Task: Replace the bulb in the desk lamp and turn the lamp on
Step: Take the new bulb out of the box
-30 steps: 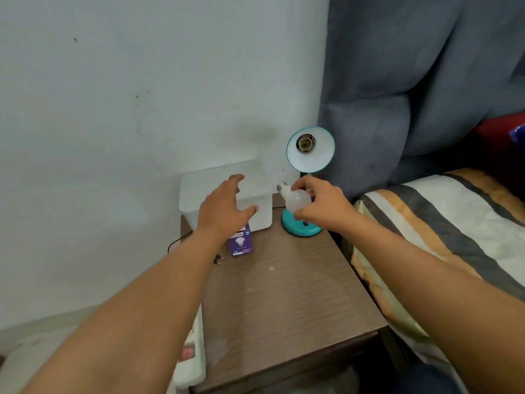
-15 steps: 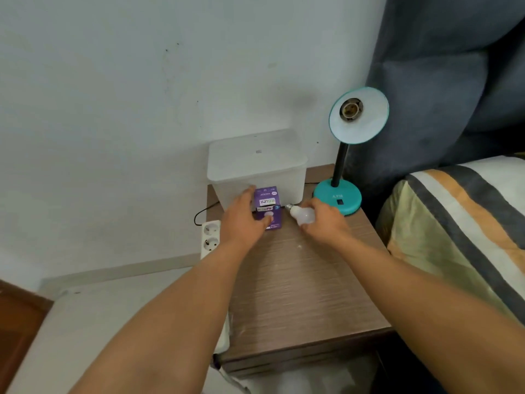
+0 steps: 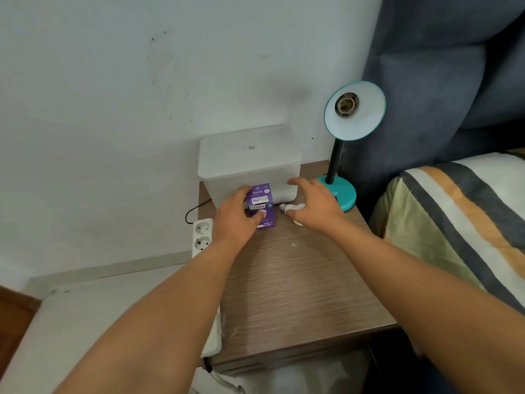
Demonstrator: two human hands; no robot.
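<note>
The teal desk lamp [image 3: 345,194] stands at the back right of the wooden nightstand [image 3: 298,285], its shade tilted toward me with an empty socket [image 3: 346,103]. A white bulb [image 3: 292,207] lies on its side on the tabletop, screw base pointing left. My right hand [image 3: 315,207] hovers over it with fingers spread, the thumb at the bulb's glass. A purple bulb box [image 3: 260,204] stands in front of the plastic container, and my left hand [image 3: 234,218] grips it from the left, thumb across its front.
A translucent lidded plastic container [image 3: 250,160] sits against the wall behind the box. A white power strip [image 3: 202,237] hangs at the table's left edge with a black cable. A striped bed cover [image 3: 454,211] and a blue curtain [image 3: 443,81] are to the right.
My right hand lowered the bulb from beside the lamp to the tabletop and spread its fingers. My left hand dropped from the container onto the purple box and closed on it.
</note>
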